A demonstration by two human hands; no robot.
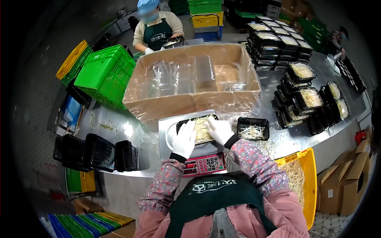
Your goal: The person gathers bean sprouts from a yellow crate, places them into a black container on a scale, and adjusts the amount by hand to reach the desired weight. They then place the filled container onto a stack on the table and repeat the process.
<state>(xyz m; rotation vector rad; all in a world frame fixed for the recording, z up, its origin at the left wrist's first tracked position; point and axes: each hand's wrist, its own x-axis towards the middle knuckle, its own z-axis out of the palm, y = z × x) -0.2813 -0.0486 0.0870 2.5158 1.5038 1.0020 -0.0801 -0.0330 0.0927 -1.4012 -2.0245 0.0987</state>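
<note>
A black plastic tray heaped with bean sprouts (pixel 203 131) sits on the metal plate of a weighing scale (pixel 166 147). My left hand (pixel 183 141), in a white glove, lies along the tray's left side with fingers stretched out. At the right side, my gloved right hand (pixel 220 130) rests its spread fingertips on the sprouts and the rim. Below them shows the scale's red keypad (pixel 208 163). Just right of my right hand stands a second black tray (pixel 241 126) holding fewer sprouts.
A large lined cardboard box (pixel 190 105) with clear plastic lids stands ahead. Nested black trays (pixel 99 152) are at left, beside a green crate (pixel 105 73). Packed sprout trays (pixel 309 98) pile up right. A yellow crate (pixel 311 174) holds loose sprouts. A co-worker (pixel 158 31) stands opposite.
</note>
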